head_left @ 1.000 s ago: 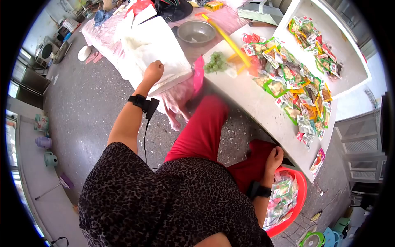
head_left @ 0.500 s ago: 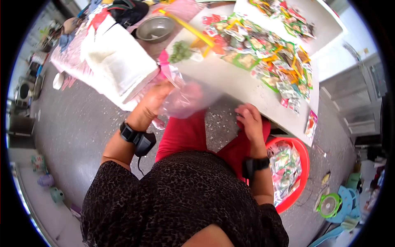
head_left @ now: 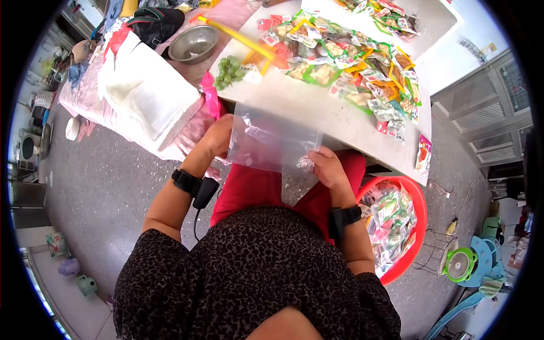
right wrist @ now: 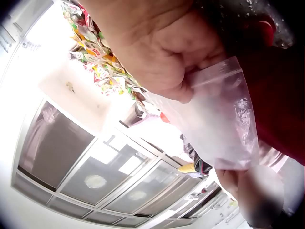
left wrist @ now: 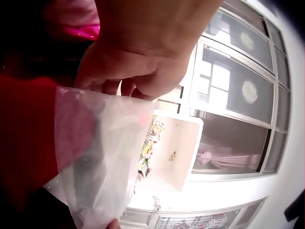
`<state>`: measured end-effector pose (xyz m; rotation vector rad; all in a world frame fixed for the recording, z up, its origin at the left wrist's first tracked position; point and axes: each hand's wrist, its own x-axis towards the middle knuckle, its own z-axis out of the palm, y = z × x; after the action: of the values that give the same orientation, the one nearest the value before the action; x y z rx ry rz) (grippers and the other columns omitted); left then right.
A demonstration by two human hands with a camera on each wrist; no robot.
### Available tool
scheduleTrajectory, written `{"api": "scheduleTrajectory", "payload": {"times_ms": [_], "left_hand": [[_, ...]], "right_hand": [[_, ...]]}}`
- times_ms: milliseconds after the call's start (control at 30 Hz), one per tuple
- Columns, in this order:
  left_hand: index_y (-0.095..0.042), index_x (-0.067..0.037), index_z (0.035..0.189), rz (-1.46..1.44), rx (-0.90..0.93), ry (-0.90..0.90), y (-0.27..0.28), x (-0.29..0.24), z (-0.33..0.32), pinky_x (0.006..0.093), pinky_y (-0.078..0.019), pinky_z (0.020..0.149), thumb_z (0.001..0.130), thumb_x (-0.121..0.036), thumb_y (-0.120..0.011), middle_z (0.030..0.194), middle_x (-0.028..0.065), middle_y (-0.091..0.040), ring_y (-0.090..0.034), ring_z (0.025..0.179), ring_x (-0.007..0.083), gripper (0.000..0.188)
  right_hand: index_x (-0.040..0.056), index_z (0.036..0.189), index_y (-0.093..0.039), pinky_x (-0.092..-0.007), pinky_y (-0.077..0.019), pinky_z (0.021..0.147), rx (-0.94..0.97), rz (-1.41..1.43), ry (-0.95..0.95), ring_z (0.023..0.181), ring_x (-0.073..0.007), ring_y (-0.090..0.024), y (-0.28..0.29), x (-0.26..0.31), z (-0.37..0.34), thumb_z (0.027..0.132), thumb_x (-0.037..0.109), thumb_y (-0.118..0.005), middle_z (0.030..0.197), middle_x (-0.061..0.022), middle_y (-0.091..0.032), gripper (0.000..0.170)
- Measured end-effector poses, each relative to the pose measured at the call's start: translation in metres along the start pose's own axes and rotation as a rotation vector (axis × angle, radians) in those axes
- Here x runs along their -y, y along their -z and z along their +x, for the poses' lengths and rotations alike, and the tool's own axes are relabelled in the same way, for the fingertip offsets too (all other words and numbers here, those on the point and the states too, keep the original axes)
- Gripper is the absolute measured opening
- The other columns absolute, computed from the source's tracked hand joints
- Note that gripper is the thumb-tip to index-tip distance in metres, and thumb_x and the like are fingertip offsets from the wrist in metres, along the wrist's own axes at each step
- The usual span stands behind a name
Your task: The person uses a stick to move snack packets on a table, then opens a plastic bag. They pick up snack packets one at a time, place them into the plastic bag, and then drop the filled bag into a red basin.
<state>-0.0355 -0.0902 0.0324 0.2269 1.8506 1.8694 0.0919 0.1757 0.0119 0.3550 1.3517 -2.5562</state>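
Note:
A clear plastic bag (head_left: 272, 141) is stretched between both hands above the lap, in front of the table edge. My left hand (head_left: 220, 137) pinches one end of it, fingers curled in at its edge in the left wrist view. At the other end my right hand (head_left: 330, 169) grips the bag between thumb and fingers. Through the film the red trousers show, and nothing is seen inside it. In the right wrist view the bag (right wrist: 219, 119) hangs between the two hands, slightly creased.
Many small snack packets (head_left: 362, 68) cover the table (head_left: 294, 96). Green grapes (head_left: 229, 72) and a yellow stick (head_left: 238, 38) lie at its left. A white foam box (head_left: 147, 93) and metal bowl (head_left: 194, 44) are further left. A red tub (head_left: 419, 209) of packets stands at lower right.
The left hand has come back from the foam box with the clear bag. The right hand has risen from beside the knee and taken hold of its other end.

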Motion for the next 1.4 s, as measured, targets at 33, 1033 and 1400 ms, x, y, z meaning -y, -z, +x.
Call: {"api": "scheduleTrajectory", "payload": {"times_ms": [33,1033,1400], "left_hand": [[-0.048,-0.001,0.094,0.109,-0.126,-0.082,0.004,0.006,0.003,0.0239,-0.0435,0.058,0.078,-0.012,-0.047,0.077,0.0044,-0.053,-0.051,0.067,0.0122,0.018],[-0.047,-0.003,0.073,0.308,0.133,-0.128,-0.105,0.037,-0.007,0.0207,-0.0365,0.048,0.077,-0.011,-0.047,0.06,0.002,-0.047,-0.045,0.055,0.0078,0.009],[-0.048,-0.003,0.072,0.418,0.093,-0.22,-0.107,0.028,-0.011,0.0219,-0.0385,0.051,0.075,-0.015,-0.053,0.062,0.0015,-0.048,-0.046,0.057,0.0074,0.013]], "right_hand": [[0.0,0.088,-0.054,-0.0233,-0.0415,0.061,-0.015,-0.052,-0.011,0.068,-0.012,-0.053,-0.003,-0.003,0.001,0.078,0.008,-0.05,0.077,-0.0054,-0.057,0.014],[0.0048,0.086,-0.053,-0.0238,-0.0439,0.056,0.021,-0.279,-0.157,0.07,-0.0103,-0.052,-0.038,-0.013,0.005,0.079,0.014,-0.049,0.08,-0.0022,-0.054,0.012],[0.0037,0.08,-0.052,-0.0228,-0.0435,0.056,0.016,-0.48,-0.001,0.065,-0.0089,-0.049,-0.038,-0.013,0.005,0.078,0.017,-0.051,0.075,-0.0012,-0.051,0.014]]}}
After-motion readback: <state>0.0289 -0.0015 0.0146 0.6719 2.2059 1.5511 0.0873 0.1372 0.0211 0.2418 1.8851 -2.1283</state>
